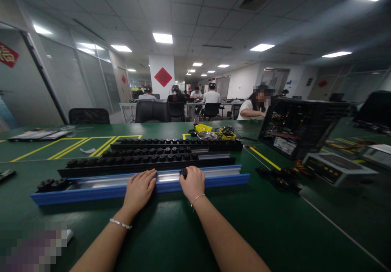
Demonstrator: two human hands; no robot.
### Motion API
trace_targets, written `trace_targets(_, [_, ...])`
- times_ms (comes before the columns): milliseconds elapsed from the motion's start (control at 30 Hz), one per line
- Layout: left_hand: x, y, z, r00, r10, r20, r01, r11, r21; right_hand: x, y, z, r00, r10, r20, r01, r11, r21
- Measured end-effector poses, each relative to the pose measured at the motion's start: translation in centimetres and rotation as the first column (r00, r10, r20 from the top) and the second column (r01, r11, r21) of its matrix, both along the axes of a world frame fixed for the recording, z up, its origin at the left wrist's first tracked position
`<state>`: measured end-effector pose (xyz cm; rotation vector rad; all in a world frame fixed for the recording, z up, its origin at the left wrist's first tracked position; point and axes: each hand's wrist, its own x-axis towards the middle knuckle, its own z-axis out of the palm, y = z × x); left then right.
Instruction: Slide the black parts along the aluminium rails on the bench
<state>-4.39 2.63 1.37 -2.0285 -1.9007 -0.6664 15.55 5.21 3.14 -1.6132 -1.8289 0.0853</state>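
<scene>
A long blue-edged rail point(111, 187) with a silver inner channel lies across the table in front of me. My left hand point(141, 187) rests on its middle, palm down, the fingers stretched over the channel. To the right of it, my right hand point(193, 182) has its fingers curled round a small black ribbed wheel point(183, 173), held at the channel. The underside of that wheel is hidden. At the rail's left end several similar black wheels point(53, 184) sit in the channel. Behind it lie black rails point(146, 166) carrying rows of black wheels.
An open computer case point(301, 127) and a power supply unit point(336, 169) stand on the right. Loose black parts point(279, 179) lie before them. Yellow trays point(203, 128) and a coiled cable point(226, 131) are farther back. A person point(249, 107) sits across the green table point(171, 239).
</scene>
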Motion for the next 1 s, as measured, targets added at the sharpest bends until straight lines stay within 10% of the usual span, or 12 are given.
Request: trace_targets(1000, [0.1,-0.2,0.2,1.000,0.006,-0.002,-0.006,1.000,-0.024,2.8,0.3,-0.1,1.000,-0.030,0.001,0.030,0.999,0.029])
